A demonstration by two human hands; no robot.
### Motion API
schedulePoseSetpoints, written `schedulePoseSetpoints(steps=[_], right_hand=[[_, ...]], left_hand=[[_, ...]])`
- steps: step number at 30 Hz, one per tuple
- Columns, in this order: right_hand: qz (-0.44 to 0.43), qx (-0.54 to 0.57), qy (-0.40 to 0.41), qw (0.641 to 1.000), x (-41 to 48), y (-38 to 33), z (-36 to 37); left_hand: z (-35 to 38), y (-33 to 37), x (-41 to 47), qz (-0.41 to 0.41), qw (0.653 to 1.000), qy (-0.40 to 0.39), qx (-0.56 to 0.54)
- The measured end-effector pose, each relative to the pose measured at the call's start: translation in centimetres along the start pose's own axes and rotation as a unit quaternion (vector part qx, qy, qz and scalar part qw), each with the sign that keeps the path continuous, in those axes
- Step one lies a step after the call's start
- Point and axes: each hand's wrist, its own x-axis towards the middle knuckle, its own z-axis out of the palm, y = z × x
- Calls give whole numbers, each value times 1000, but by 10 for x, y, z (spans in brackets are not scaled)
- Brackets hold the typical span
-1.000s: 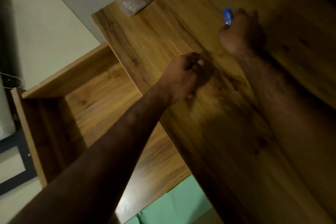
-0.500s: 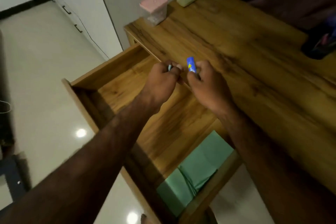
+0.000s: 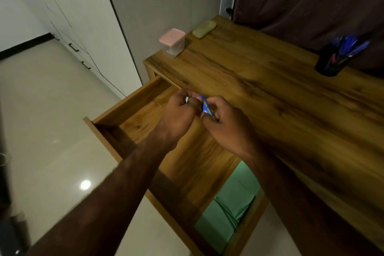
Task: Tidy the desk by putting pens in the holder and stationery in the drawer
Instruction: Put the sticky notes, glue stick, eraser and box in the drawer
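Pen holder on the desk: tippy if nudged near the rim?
Probably somewhat: the pen holder is a small dark cup and its pens lean one way, well past the rim. Pushed low, it likely slides on the smooth desk instead.

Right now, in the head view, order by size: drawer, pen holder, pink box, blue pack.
Drawer
Pen holder and pink box: nearly alike, not ranked
Blue pack, partly covered by the right hand
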Motion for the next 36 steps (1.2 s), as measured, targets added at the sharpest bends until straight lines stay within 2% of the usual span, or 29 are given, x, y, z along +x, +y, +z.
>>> schedulePoseSetpoints(steps=[7,12,16,25,29,32,36], right_hand=[[74,79,-151,983,24,21,41],[122,94,-206,966,22,26,71],[135,59,-215,966,20,26,94],[220,16,-199,955,45,-4,164],[260,-40,-165,950,67,-17,193],[287,-79,-153,942,79,-18,218],[336,-106,-132,926,85,-14,242]], left_hand=[[-17,-32,33,-75,988,-72,118],[-39,-69,46,-120,972,-95,178],[-62,-101,54,-133,963,-94,213],[-124,-146,107,-182,941,-167,231],[-152,-160,140,-172,928,-228,241],[-171,-167,157,-154,922,-239,263],[-190,-174,170,-182,896,-310,261]])
